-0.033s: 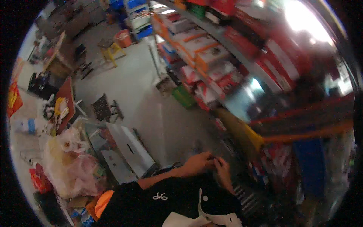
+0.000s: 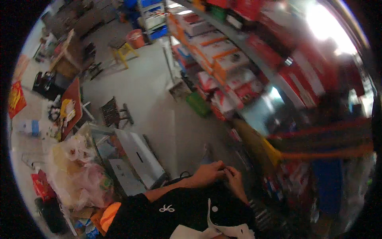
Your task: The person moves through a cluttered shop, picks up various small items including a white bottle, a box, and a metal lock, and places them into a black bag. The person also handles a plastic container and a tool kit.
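Observation:
My left hand and my right hand meet fingertip to fingertip just above my black top, low in the picture. The fingers of both are pinched together at one small spot. Whatever sits between them is too small and blurred to make out. My left forearm runs in bare from the lower left, and a white strap or cloth hangs at my chest below the hands.
Long shelves of red, white and orange boxes run along the right. A grey box and a heap of plastic bags lie at my left. On the concrete floor stand a dark stool, a green crate, a yellow stool and an orange bucket.

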`<state>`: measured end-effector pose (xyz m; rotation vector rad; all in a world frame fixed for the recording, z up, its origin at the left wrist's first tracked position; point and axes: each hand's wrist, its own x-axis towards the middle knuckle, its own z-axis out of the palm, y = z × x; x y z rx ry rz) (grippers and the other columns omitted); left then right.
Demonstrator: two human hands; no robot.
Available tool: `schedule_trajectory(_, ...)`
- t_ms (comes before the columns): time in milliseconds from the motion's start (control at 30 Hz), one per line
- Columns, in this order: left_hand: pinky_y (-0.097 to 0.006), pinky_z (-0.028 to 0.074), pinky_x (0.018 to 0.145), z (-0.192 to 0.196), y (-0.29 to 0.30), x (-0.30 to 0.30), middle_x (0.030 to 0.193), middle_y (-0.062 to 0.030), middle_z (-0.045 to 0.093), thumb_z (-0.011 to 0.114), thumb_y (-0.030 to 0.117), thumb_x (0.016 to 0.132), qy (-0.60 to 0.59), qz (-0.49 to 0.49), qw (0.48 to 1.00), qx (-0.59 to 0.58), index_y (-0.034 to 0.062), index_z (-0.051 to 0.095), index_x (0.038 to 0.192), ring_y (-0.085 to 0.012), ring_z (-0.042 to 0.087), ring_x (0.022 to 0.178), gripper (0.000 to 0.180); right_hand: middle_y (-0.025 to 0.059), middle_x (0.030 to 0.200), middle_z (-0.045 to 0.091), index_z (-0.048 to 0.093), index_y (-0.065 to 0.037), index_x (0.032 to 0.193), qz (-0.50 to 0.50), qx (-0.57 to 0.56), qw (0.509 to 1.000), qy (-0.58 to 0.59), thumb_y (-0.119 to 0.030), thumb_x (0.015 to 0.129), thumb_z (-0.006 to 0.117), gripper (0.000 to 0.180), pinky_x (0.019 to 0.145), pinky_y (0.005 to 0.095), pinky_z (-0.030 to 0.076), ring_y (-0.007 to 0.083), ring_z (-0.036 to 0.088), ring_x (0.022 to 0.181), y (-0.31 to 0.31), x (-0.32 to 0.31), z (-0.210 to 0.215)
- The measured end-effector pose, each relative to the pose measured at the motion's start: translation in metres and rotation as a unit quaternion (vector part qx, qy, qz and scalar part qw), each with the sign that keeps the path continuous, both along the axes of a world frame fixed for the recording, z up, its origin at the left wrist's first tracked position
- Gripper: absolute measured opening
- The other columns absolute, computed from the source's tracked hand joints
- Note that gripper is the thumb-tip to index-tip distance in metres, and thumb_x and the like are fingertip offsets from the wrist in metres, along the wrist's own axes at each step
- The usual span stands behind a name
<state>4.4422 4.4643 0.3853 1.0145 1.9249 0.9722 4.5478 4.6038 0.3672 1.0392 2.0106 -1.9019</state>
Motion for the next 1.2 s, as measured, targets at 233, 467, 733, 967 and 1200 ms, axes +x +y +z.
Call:
schedule_trajectory(233,-0.04,0.043,0.089,-0.009,-0.055,-0.163,0.118,-0.0159,0.049,0.059,0.01,0.081,-0.092,0.355,0.928,-0.071,0.0094,0.059,0.104,-0.0356,0.051,0.106,0.024,0.0081,0.096,0.064,0.06,0.002,0.106,0.367,-0.172,0.914,-0.03,-0.028,0.087,0.06,0.035,0.078,0.0303,0.048,0.0181,0.061,0.085,-0.014,-0.284,-0.021)
schedule_trajectory(467,-0.038,0.042,0.089,-0.007,-0.156,-0.271,0.117,-0.0161,0.048,0.06,-0.002,0.074,0.171,0.566,0.806,-0.007,0.0035,0.058,0.102,-0.0333,0.05,0.106,0.03,0.0094,0.108,0.059,0.055,0.001,0.115,0.483,-0.412,0.762,-0.127,-0.02,0.085,0.063,0.037,0.077,0.0306,0.051,0.017,0.061,0.086,-0.153,-0.476,-0.023)
schedule_trajectory(733,-0.033,0.044,0.084,0.038,-0.323,-0.522,0.111,-0.0123,0.051,0.055,-0.002,0.079,0.263,0.636,0.726,0.003,0.0032,0.06,0.101,-0.025,0.053,0.099,0.022,0.01,0.098,0.06,0.054,0.0,0.116,0.34,-0.354,0.869,-0.064,-0.019,0.088,0.059,0.035,0.079,0.0322,0.05,0.0181,0.06,0.087,-0.268,-0.711,-0.008)
schedule_trajectory(967,-0.029,0.046,0.075,0.074,-0.382,-0.8,0.093,-0.0116,0.058,0.051,-0.004,0.082,0.215,0.521,0.823,0.067,-0.0011,0.059,0.098,-0.0211,0.057,0.082,0.018,0.0076,0.093,0.06,0.055,0.0,0.114,0.128,-0.358,0.924,0.029,-0.019,0.088,0.058,0.033,0.076,0.0328,0.051,0.0166,0.059,0.081,-0.227,-0.882,-0.015)
schedule_trajectory(1200,-0.034,0.046,0.079,-0.075,-0.401,-0.996,0.099,-0.0126,0.061,0.05,0.012,0.087,0.094,0.447,0.879,-0.141,0.0039,0.061,0.102,-0.0254,0.06,0.09,0.02,0.0124,0.099,0.058,0.053,0.003,0.111,0.088,-0.412,0.906,0.025,-0.004,0.084,0.049,0.028,0.074,0.0328,0.048,0.0184,0.057,0.079,-0.22,-1.101,-0.021)
